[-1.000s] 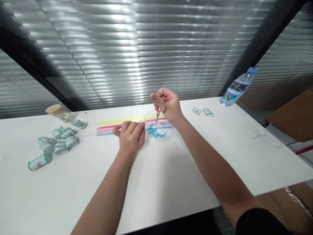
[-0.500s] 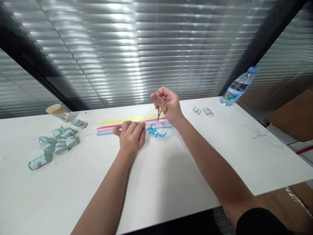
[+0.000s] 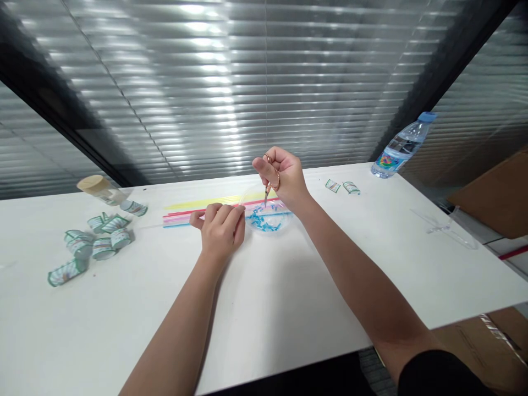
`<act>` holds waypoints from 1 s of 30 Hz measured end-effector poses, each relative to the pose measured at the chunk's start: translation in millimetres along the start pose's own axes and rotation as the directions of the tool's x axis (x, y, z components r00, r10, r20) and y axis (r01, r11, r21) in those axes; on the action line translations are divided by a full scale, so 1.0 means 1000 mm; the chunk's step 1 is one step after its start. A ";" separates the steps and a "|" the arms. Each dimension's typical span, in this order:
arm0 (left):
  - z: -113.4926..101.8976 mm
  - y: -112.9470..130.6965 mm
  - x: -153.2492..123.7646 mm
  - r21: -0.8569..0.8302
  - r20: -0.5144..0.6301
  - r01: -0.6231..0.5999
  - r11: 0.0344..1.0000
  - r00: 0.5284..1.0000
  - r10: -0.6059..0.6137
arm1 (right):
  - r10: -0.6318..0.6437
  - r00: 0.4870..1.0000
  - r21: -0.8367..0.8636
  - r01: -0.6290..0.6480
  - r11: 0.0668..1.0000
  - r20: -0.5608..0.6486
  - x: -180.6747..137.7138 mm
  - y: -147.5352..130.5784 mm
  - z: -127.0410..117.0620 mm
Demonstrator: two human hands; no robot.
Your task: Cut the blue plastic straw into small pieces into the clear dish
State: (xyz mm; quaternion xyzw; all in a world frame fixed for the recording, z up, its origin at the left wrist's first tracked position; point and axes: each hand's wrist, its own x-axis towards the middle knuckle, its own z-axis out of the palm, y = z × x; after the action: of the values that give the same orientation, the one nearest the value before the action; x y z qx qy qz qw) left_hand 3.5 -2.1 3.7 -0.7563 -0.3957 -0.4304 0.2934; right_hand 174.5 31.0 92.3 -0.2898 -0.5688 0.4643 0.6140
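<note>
Head view gave me the white table [image 3: 264,308] from above. I saw the right hand [image 3: 284,177] raised over a clear dish [image 3: 268,219] of blue cut pieces [image 3: 260,221], fingers curled shut through the loops of small gold scissors [image 3: 269,187], blades pointing down toward the dish. The left hand [image 3: 220,231] rested just left of the dish, fingers closed down on a thin straw [image 3: 181,224]; I could not tell exactly how it was pinched. The coloured straws [image 3: 198,212] lay in a row behind the left hand, running toward the dish. Rolled labels [image 3: 94,242] sat well to the left, a water bottle [image 3: 402,146] far right.
</note>
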 end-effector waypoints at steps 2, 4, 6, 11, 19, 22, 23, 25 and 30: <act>0.000 0.000 0.000 -0.011 0.007 0.006 1.000 1.000 -0.006 | 0.009 1.000 0.001 -0.009 1.000 -0.006 0.000 -0.001 0.000; 0.000 0.000 -0.001 -0.022 0.022 0.016 1.000 1.000 -0.016 | 0.021 1.000 0.001 -0.021 1.000 -0.014 -0.001 -0.002 0.001; 0.000 0.000 -0.001 -0.029 0.036 0.026 0.999 0.999 -0.025 | 0.032 0.999 0.010 -0.032 0.999 -0.016 -0.001 -0.002 0.002; -0.001 0.001 0.001 -0.028 0.020 0.009 1.000 1.000 -0.008 | 0.030 0.999 0.043 -0.031 0.999 0.014 -0.002 0.001 0.005; 0.000 0.001 0.000 -0.014 0.023 0.010 1.000 1.000 -0.010 | 0.052 0.998 0.054 -0.053 0.997 0.024 -0.002 0.003 0.006; -0.001 0.001 0.000 -0.034 0.024 0.014 0.999 1.000 -0.014 | 0.050 0.999 0.042 -0.051 0.998 0.015 -0.002 0.001 0.005; -0.001 0.001 0.000 -0.035 0.024 0.014 0.999 1.000 -0.013 | 0.052 0.999 0.037 -0.052 0.998 0.012 -0.002 0.001 0.005; -0.001 0.001 0.000 -0.024 0.022 0.006 1.000 1.000 -0.005 | 0.057 0.998 0.030 -0.057 0.998 0.006 -0.002 0.001 0.005; 0.000 0.000 -0.001 -0.019 0.028 0.010 1.000 1.000 -0.009 | 0.060 0.998 0.019 -0.060 0.998 0.008 -0.001 0.003 0.006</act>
State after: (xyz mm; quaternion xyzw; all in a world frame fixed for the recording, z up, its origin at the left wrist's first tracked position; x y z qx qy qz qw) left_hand 3.4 -3.0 3.0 -0.7632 -0.3991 -0.4251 0.2786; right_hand 168.1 29.8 90.3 -0.2992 -0.5577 0.4889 0.6004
